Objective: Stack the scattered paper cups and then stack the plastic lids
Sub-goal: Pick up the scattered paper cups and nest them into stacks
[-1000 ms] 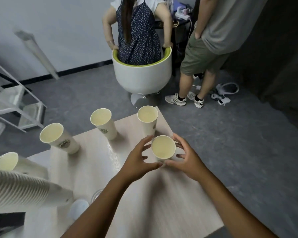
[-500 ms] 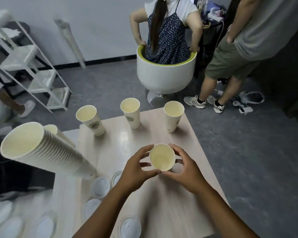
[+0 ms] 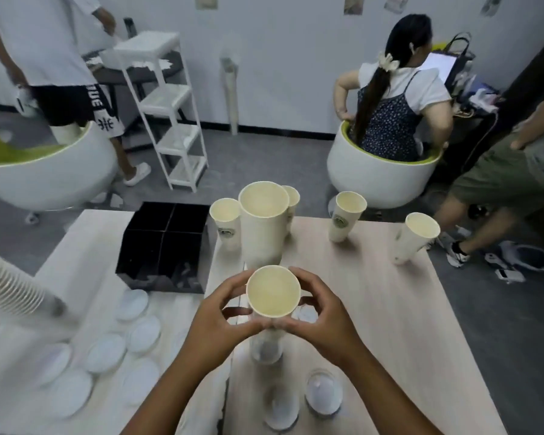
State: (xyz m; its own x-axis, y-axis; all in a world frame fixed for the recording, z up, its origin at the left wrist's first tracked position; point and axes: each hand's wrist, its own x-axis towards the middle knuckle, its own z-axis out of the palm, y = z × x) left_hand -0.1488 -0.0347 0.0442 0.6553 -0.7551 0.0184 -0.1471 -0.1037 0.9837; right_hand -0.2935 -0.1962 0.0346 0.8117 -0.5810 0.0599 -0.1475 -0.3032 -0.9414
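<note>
Both hands keep the same paper cup (image 3: 273,291) between them: the left hand (image 3: 215,321) and right hand (image 3: 322,315) curl round its wall from either side, thumbs meeting under the rim. What has changed over the last second is the setting. The cup has travelled away from the loose cups and now hangs above the desk (image 3: 390,309), with a tall cup stack (image 3: 263,224) just beyond it at 12 o'clock. Three single cups stand farther back, at 11 o'clock (image 3: 225,224), 1 o'clock (image 3: 346,216) and 2 o'clock (image 3: 413,238). Plastic lids (image 3: 107,351) lie untouched at 8 o'clock. Judging from this, the held cup is about to be dropped into the stack; lid stacking is not begun.
</note>
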